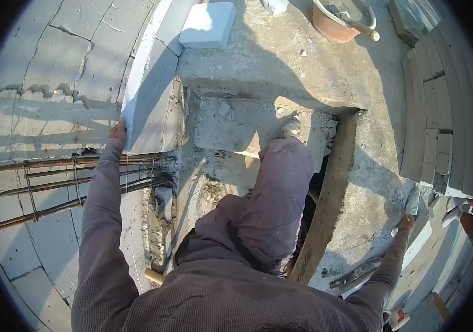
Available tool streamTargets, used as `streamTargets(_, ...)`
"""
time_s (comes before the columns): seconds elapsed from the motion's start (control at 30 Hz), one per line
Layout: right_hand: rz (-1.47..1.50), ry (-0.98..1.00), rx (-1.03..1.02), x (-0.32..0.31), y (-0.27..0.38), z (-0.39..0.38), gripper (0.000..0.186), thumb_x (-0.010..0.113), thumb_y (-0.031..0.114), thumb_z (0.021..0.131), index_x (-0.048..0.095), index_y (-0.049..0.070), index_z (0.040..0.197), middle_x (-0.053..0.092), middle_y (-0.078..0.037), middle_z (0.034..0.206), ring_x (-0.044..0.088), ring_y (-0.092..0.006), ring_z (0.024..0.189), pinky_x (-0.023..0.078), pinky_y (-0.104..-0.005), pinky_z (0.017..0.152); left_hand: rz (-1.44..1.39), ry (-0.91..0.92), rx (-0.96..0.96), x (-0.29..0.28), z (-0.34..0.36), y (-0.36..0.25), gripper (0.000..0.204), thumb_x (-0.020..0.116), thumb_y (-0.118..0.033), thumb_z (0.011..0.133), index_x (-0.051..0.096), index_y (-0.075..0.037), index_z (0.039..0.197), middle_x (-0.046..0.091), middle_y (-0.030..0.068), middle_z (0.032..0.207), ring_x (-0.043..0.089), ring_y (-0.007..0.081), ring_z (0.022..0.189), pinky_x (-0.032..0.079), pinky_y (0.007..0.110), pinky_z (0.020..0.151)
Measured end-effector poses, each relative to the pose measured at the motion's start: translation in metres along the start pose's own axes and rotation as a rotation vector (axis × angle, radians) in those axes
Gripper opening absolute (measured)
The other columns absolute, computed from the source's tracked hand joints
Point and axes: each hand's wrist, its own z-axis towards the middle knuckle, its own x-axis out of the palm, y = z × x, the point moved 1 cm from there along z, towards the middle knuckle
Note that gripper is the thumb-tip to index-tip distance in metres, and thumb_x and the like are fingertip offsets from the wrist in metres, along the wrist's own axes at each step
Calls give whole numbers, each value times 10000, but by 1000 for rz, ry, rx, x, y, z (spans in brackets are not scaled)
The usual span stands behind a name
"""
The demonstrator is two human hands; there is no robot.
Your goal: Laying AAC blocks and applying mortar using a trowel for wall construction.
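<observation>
My left hand lies against the end of a pale block wall, its fingers resting along the edge. Just below it, a thin string hangs past the steel reinforcing bars. Stretched out to the right, my right hand looks closed beside a small grey piece at the foot of a block wall. What its fingers hold is too small to make out. Between my arms, one leg reaches down onto a dusty concrete step.
A dark gap runs beside my leg, edged by a board. Ahead are a loose white block and a mortar tub with a handled tool in it. Stacked blocks rise at the right.
</observation>
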Motion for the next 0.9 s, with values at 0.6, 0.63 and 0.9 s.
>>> streamTargets(0.6,391,15,305,-105,265,-103,498,760,417,689,654,108,1064,664,-81,722,637,-187,656,497,-315,650,-479,354,-64,36,37,14,733,355,-563,943,374,38,1363,492,146,1298,490,276,1147,385,359,972)
streamTargets(0.63,582,-118,188,-114,270,-106,487,788,355,698,639,19,1018,576,-30,577,508,-110,484,385,-298,451,-424,350,-107,44,33,0,739,353,-569,942,366,33,1370,480,145,1309,478,279,1160,376,357,982)
streamTargets(0.9,1801,270,353,-137,257,-211,354,612,381,835,578,101,1049,629,-78,848,627,-215,726,547,-385,717,-230,89,-7,40,6,-15,764,293,-650,897,623,14,1086,630,253,1023,588,384,990,432,431,876)
